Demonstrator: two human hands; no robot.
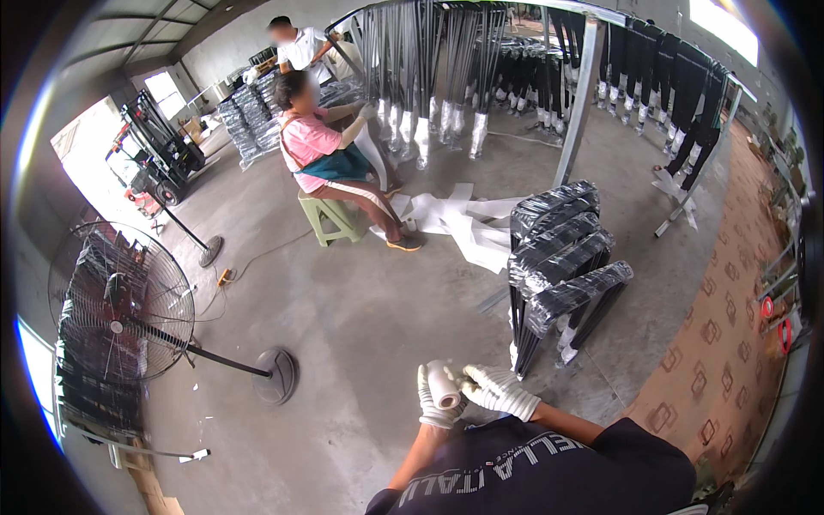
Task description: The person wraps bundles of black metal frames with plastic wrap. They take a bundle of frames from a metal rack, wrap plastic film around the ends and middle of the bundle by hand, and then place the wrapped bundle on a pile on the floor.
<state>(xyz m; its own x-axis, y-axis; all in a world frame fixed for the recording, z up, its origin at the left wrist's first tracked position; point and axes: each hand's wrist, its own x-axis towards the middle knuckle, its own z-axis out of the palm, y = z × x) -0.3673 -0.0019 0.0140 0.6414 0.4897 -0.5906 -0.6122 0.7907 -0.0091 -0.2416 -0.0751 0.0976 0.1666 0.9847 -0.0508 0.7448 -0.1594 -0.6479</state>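
Low in front of me, my left hand (434,410), in a white knit glove, is closed around a small whitish roll of plastic film (443,388). The roll's round end with its core faces me. My right hand (499,391), gloved the same way, has its fingers bent in against the roll's right side. Whether a loose film end lies between those fingertips is too small to tell. Just ahead on the right stands a stack of black-framed pieces (566,257) with padded tops wrapped in clear film and legs reaching down to the floor.
A pedestal fan (120,300) stands at left, its round base (276,376) on the concrete floor. A person in pink (313,146) sits on a green stool (329,219) beside white sheets (463,225). Behind are another person (302,50), hanging black frames (421,69) and a forklift (154,146).
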